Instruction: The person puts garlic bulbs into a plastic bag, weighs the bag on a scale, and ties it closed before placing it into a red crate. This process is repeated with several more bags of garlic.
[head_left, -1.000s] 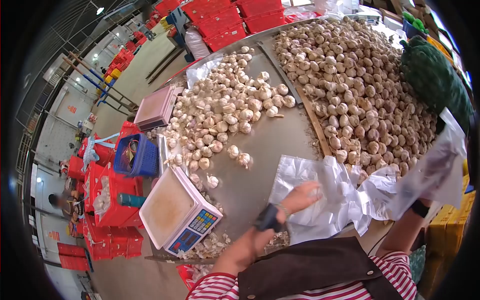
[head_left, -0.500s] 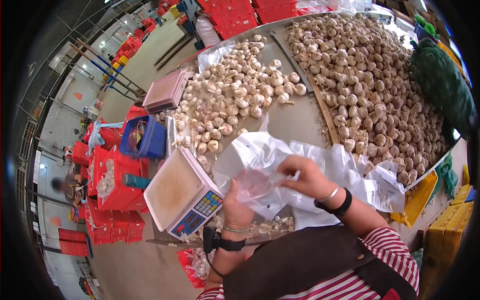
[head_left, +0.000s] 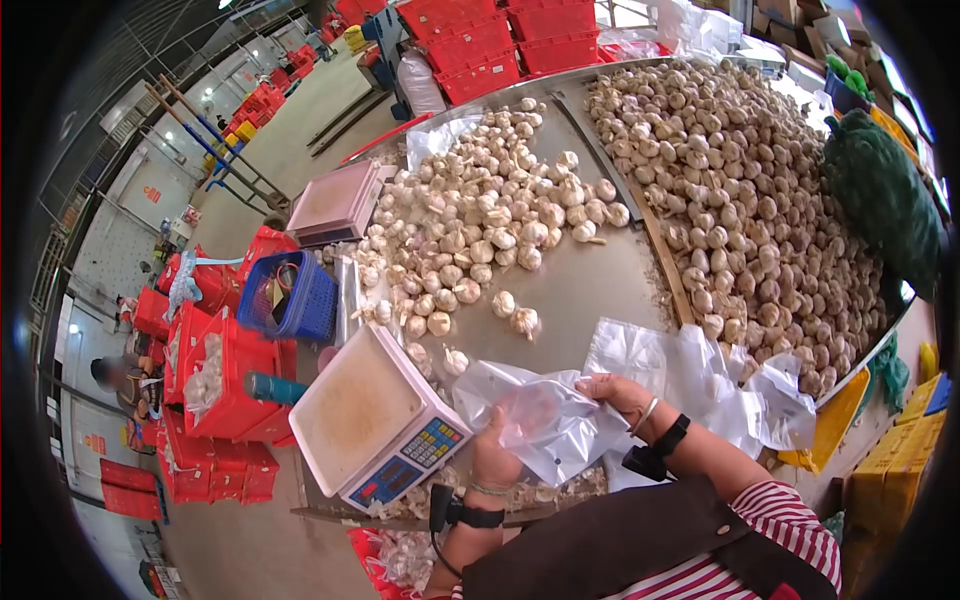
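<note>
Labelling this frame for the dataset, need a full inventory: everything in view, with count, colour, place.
metal table: one, grey, center
smaller garlic pile: too many to count, whitish, mid-table
larger garlic pile: too many to count, tan-purple, right side
wooden strip: one, brown, between piles
scales: two, pale, table's left edge
basket: one, blue, beyond nearer scale
cylinder: one, teal, left of nearer scale
red crates: many, left and top
yellow crates: several, lower right
mesh sack: one, dark green, far right
loose bags: several, clear, near edge
held bag: one, clear, between hands
background person: one, far left
left hand: one, at held bag
right hand: one, gripping its edge
</note>
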